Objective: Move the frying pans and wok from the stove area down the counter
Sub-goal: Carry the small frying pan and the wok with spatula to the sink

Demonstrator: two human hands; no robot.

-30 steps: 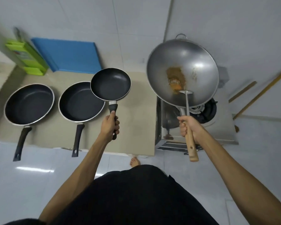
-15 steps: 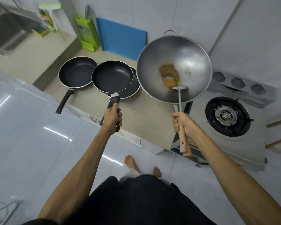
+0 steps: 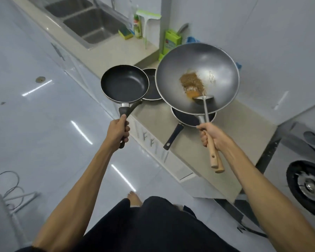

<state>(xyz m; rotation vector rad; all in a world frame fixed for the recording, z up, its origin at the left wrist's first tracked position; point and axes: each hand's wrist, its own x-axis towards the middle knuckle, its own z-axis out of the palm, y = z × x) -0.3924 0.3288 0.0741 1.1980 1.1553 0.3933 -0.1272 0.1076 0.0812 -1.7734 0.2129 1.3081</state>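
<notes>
A person stands at a beige kitchen surface [image 3: 189, 142], both hands raised and full. The left hand [image 3: 117, 131] is wrapped tight around the black handle of a small frying pan [image 3: 125, 84], a round black non-stick pan with a thin pale rim and a metal collar at the handle joint, held level in the air off the front edge of the surface. The right hand [image 3: 212, 134] is clenched on two wooden handles at once: that of a large steel wok [image 3: 197, 78] and that of a metal spatula [image 3: 205, 102] whose blade rests inside the bowl at about 6 o'clock. The wok is grey, smooth and deep, with a patch of brown and orange residue near its centre, and it hangs above the surface.

Two more black frying pans sit on the surface. One [image 3: 151, 88] lies between the raised pan and the wok, largely covered by both. The other [image 3: 187, 118] shows at 6 o'clock under the wok, its black handle pointing toward 7 o'clock. A gas stove [image 3: 305, 186] stands at 4 o'clock from the wok; a steel double sink [image 3: 87, 20] lies at 11 o'clock. A green knife block [image 3: 171, 42] and a green bottle [image 3: 137, 26] stand by the wall, their labels too blurred to read.
</notes>
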